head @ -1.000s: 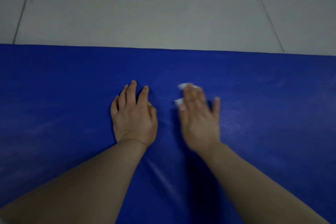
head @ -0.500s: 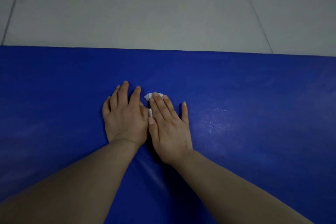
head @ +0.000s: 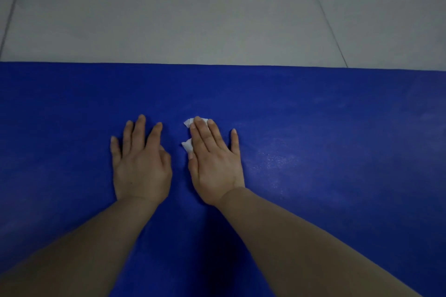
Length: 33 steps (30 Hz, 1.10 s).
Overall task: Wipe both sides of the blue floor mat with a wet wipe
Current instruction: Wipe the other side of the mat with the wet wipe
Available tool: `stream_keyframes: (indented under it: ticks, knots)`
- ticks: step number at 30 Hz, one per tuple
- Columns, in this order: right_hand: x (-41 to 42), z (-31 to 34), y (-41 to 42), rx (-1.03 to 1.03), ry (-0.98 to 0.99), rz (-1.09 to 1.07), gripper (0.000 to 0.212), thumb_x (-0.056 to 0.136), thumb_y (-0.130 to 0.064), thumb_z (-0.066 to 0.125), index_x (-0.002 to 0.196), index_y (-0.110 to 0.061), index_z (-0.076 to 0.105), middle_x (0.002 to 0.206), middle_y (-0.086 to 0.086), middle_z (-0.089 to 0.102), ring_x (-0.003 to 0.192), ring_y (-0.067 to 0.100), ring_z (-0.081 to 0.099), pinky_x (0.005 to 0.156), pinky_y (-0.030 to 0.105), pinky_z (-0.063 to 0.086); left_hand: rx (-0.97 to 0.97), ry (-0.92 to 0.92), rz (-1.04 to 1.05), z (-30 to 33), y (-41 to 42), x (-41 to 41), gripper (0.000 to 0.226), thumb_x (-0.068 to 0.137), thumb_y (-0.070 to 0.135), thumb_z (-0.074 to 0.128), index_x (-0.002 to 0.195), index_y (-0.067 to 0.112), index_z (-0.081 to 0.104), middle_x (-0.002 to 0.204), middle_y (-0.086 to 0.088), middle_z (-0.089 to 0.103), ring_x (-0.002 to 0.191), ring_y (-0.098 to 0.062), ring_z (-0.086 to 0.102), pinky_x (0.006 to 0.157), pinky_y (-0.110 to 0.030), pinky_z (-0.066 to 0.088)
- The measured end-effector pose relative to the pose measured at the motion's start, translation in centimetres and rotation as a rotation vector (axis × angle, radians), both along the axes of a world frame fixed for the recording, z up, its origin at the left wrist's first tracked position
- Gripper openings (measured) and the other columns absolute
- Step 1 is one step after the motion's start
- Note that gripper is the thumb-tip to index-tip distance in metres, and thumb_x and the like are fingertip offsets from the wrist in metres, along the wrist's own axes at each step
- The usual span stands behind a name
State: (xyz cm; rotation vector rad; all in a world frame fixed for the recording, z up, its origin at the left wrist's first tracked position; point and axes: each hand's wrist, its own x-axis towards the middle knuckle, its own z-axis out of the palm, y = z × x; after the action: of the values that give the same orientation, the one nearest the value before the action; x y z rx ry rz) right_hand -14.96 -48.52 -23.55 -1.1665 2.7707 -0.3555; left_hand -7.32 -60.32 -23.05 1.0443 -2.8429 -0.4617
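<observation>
Left hand flat on mat; right hand apparently presses wipe.

Single view: head-worn wide-angle camera, high vantage, facing forward and steeply down. Close range on both forearms entering from bottom edge, blue floor mat filling lower two-thirds, grey tiled floor across top. No second view, no shared coverage.

Indoor room: grey tiled floor under blue mat.

Wipe under right hand, on mat
</observation>
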Motion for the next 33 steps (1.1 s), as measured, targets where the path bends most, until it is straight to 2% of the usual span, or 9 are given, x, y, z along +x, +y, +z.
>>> stream_keyframes:
  ticks: [4, 9, 11, 15, 21, 23, 26, 30, 33]
  knots:
    - [-3.3, 0.0, 2.7, 0.08, 0.108, -0.179, 0.053, 0.098, -0.036, 0.023, 0.148, -0.019, 0.03, 0.153, -0.005, 0.031, 0.142, 0.013, 0.024, 0.113, 0.053, 0.017, 0.004, -0.014, -0.012, 0.2, 0.0, -0.5, 0.055, 0.091, 0.023, 0.033, 0.146, 0.015, 0.038, 0.158, -0.011, 0.021, 0.146, -0.028, 0.012, 0.118, -0.049, 0.005]
    - [-5.3, 0.7, 5.4, 0.181, 0.04, -0.513, 0.059, 0.099, -0.035, 0.008, 0.152, -0.009, 0.012, 0.16, 0.004, 0.011, 0.147, 0.019, 0.007, 0.117, 0.049, 0.007, -0.015, -0.028, -0.024, -0.2, -0.1, -0.3, 0.057, 0.091, 0.025, 0.03, 0.146, 0.015, 0.036, 0.157, -0.011, 0.021, 0.146, -0.029, 0.012, 0.118, -0.049, 0.004]
    - [-1.0, 1.0, 2.0, 0.071, 0.063, -0.36, 0.058, 0.099, -0.036, 0.014, 0.149, -0.01, 0.025, 0.155, 0.004, 0.026, 0.144, 0.019, 0.019, 0.114, 0.05, 0.018, -0.007, -0.023, -0.02, 0.0, -0.1, -0.4, 0.057, 0.09, 0.025, 0.03, 0.145, 0.014, 0.038, 0.157, -0.012, 0.023, 0.145, -0.03, 0.013, 0.118, -0.048, 0.005]
    - [3.9, 1.1, 0.1, 0.019, -0.055, 0.068, 0.054, 0.099, -0.037, 0.02, 0.149, -0.019, 0.029, 0.155, -0.005, 0.027, 0.145, 0.011, 0.017, 0.117, 0.048, 0.011, 0.005, -0.023, -0.017, 0.1, -0.3, -0.4, 0.058, 0.09, 0.026, 0.028, 0.146, 0.016, 0.037, 0.158, -0.01, 0.02, 0.146, -0.027, 0.011, 0.119, -0.045, 0.004]
    - [-6.4, 1.0, 12.3, 0.167, -0.082, -0.681, 0.052, 0.103, -0.032, 0.019, 0.152, -0.018, 0.013, 0.16, -0.002, 0.011, 0.146, 0.014, 0.005, 0.116, 0.053, 0.003, -0.002, -0.008, -0.03, -0.1, -0.3, -0.3, 0.057, 0.091, 0.025, 0.028, 0.146, 0.015, 0.037, 0.157, -0.011, 0.022, 0.146, -0.029, 0.012, 0.119, -0.047, 0.005]
    - [-5.5, 0.5, 11.1, 0.155, -0.035, -0.761, 0.053, 0.103, -0.031, 0.018, 0.152, -0.011, 0.014, 0.159, 0.004, 0.013, 0.146, 0.02, 0.007, 0.116, 0.055, 0.007, -0.003, -0.006, -0.027, 0.0, -0.3, -0.3, 0.056, 0.092, 0.025, 0.029, 0.146, 0.015, 0.037, 0.157, -0.012, 0.023, 0.146, -0.029, 0.012, 0.119, -0.047, 0.005]
    - [0.5, 0.7, 5.1, 0.055, 0.088, -0.49, 0.051, 0.101, -0.034, 0.023, 0.146, -0.012, 0.032, 0.151, 0.006, 0.035, 0.141, 0.023, 0.027, 0.11, 0.056, 0.026, -0.004, -0.009, -0.028, 0.0, -0.2, -0.3, 0.055, 0.092, 0.023, 0.032, 0.145, 0.014, 0.038, 0.157, -0.012, 0.023, 0.146, -0.029, 0.013, 0.119, -0.048, 0.006]
    - [7.0, 1.3, 3.0, 0.083, -0.004, 0.128, 0.055, 0.099, -0.038, 0.024, 0.149, -0.017, 0.028, 0.154, -0.002, 0.029, 0.144, 0.015, 0.022, 0.114, 0.051, 0.022, -0.001, -0.004, -0.025, 0.0, -0.4, -0.3, 0.054, 0.092, 0.022, 0.034, 0.145, 0.014, 0.038, 0.157, -0.012, 0.023, 0.146, -0.03, 0.013, 0.119, -0.047, 0.006]
    - [1.8, 0.6, 8.4, 0.065, 0.049, -0.2, 0.052, 0.1, -0.042, 0.019, 0.147, -0.022, 0.031, 0.151, -0.005, 0.035, 0.141, 0.012, 0.026, 0.111, 0.05, 0.02, -0.002, -0.01, -0.03, 0.2, -0.2, -0.3, 0.058, 0.09, 0.026, 0.026, 0.146, 0.015, 0.036, 0.157, -0.011, 0.022, 0.146, -0.029, 0.012, 0.119, -0.046, 0.005]
